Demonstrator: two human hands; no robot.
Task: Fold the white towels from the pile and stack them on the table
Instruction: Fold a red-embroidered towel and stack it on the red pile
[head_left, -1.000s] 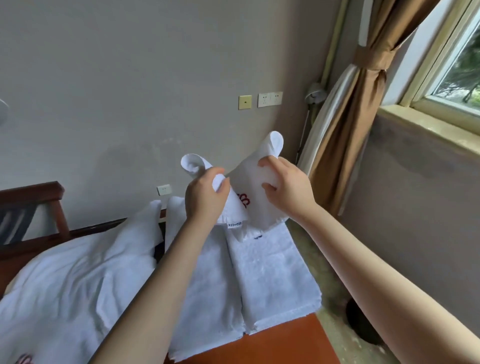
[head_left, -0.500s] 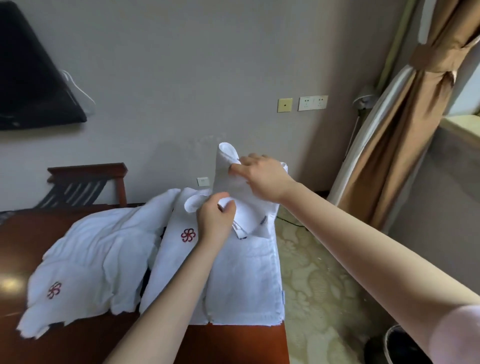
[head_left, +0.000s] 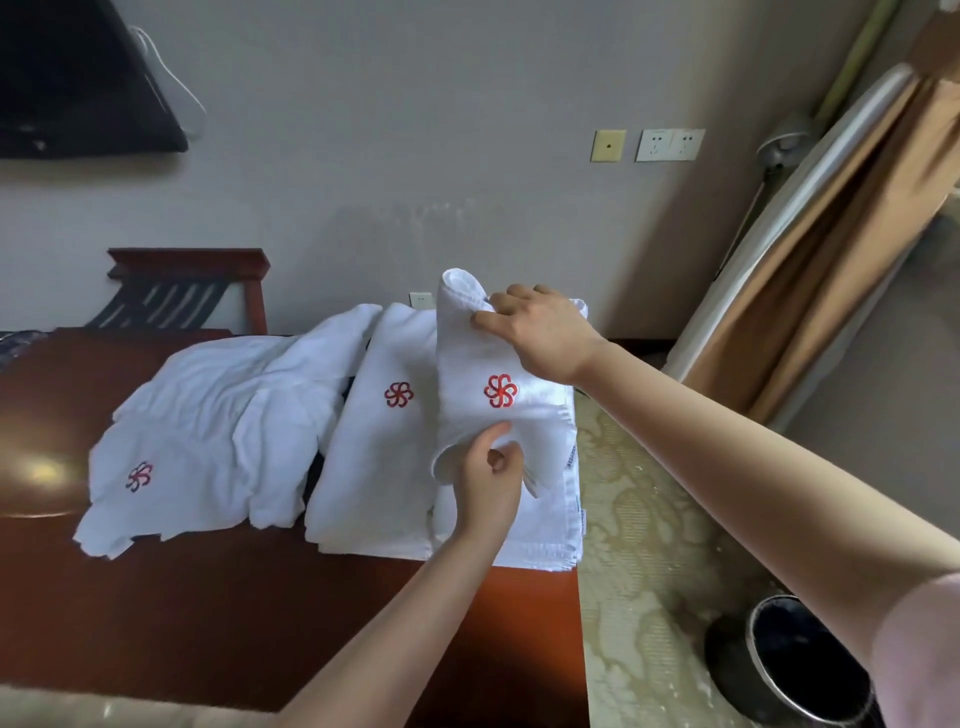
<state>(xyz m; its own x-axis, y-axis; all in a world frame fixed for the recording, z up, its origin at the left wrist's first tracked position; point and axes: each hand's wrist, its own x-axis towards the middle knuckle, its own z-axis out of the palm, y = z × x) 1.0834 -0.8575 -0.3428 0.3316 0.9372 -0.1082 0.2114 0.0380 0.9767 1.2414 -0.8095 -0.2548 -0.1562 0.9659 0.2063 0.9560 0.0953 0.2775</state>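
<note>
I see the left hand (head_left: 488, 478) pinching the near end of a folded towel (head_left: 498, 415) and the right hand (head_left: 540, 338) gripping its far end, red logo up. Towel is over a flat stack (head_left: 535, 535) at the table's (head_left: 260, 613) right edge. 1 more folded piece (head_left: 379, 467) just left of it, then the loose pile (head_left: 208, 431). Black bin (head_left: 800, 660) on the floor at right, curtain (head_left: 831, 249) behind.
</note>
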